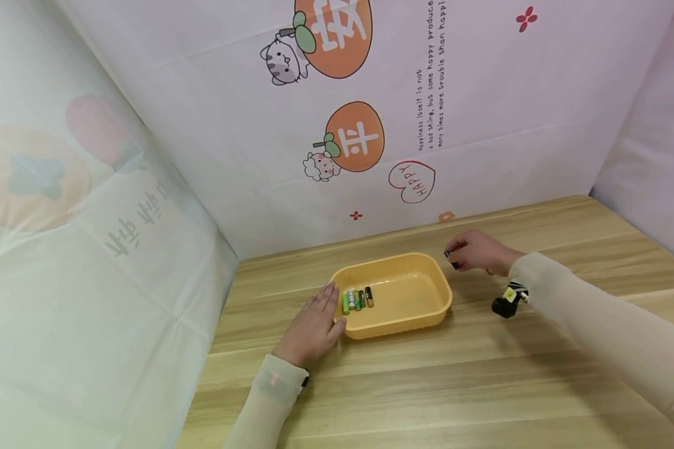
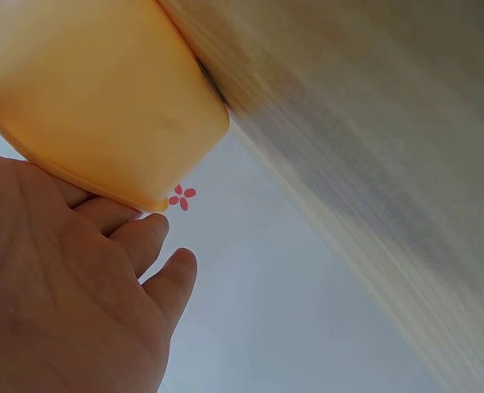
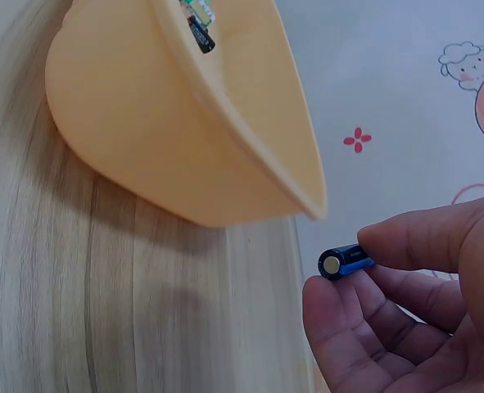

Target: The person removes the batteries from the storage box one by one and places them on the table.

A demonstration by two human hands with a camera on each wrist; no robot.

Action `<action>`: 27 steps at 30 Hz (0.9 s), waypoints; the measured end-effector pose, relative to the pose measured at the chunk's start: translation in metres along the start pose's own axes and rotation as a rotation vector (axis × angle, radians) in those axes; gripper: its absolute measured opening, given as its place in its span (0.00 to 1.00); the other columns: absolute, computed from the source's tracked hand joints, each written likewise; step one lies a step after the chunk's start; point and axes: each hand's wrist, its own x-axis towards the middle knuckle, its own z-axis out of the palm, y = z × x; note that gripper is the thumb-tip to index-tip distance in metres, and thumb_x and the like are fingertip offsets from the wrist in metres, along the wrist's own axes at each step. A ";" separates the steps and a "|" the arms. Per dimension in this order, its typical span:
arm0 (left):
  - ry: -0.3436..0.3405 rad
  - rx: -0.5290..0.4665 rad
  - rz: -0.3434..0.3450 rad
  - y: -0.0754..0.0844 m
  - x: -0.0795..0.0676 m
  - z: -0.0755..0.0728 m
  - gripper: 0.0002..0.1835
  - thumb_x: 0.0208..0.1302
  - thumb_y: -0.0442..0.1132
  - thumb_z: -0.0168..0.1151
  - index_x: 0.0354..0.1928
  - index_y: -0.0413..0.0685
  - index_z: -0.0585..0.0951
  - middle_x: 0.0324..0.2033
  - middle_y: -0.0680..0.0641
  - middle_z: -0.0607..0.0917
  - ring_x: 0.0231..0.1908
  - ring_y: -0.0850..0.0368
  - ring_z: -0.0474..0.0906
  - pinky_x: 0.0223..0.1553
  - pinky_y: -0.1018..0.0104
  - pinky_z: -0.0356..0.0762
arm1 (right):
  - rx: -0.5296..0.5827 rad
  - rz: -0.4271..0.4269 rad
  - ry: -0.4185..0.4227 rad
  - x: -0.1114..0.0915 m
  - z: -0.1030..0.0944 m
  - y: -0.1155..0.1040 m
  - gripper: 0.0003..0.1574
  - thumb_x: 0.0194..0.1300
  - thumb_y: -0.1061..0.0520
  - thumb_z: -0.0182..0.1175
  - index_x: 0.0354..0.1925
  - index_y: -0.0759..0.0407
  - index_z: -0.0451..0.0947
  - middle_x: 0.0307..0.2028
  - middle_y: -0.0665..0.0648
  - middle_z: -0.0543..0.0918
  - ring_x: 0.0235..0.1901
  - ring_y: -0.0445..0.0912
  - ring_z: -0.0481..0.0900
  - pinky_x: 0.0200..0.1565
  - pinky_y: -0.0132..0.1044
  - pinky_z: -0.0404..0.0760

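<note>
Left hand: nearly straight fingers touch the yellow tray.
Right hand: fingers pinch a blue-black battery.
Inside: five more batteries.

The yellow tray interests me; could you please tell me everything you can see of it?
The yellow tray is a smooth, plastic-looking rounded rectangle with slightly sloping walls and a rounded rim. It sits upright on the wood-grained table, open side up. A row of batteries lies inside at its left end, where the left hand touches it.
</note>
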 end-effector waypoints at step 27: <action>0.013 -0.009 0.007 -0.001 0.001 0.001 0.36 0.77 0.56 0.35 0.76 0.39 0.47 0.76 0.44 0.46 0.74 0.51 0.40 0.71 0.55 0.44 | 0.014 0.074 0.040 -0.009 -0.031 0.045 0.25 0.68 0.62 0.57 0.57 0.80 0.69 0.46 0.71 0.79 0.37 0.50 0.81 0.41 0.48 0.83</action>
